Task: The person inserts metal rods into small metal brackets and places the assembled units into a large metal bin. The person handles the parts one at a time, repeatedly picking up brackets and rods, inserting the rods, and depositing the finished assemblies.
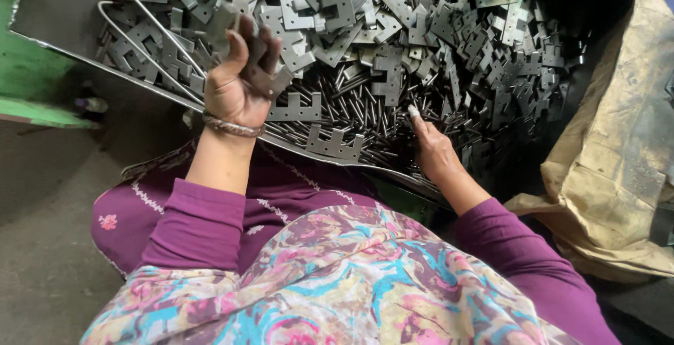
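Right hand [434,150]: fingers drawn together, tips in the loose steel pins [365,110]; whether it gripped one could not be told. Left hand [242,82]: raised, clamped on one flat notched metal plate [265,78]. Plate judged stiff, light, sharp-edged; best held by its flat faces. Metal tray [63,8] behind: plates and pins heaped, too many to count. Two wire loops [144,32] at tray's left.
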